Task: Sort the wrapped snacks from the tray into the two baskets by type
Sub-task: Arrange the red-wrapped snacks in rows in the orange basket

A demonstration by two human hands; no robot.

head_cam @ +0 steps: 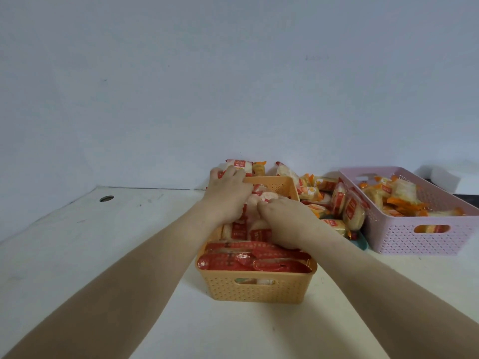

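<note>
Red-wrapped snacks (255, 260) in orange basket (256, 291), under left grip (228, 193) & right grip (285, 224), both curled round packs

From my end this reads as a plain office or workroom, I can't tell which: a white counter (77, 242) with a round cable hole (106, 198) set against a bare, pale wall (233, 73), carrying an orange basket (259, 292) and pink basket (414, 240) of wrapped snacks (259, 260).

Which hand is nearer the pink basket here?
Right. The right hand lies on snacks in the orange basket, left of the pink basket; the left hand lies further left, at the orange basket's far end.
</note>
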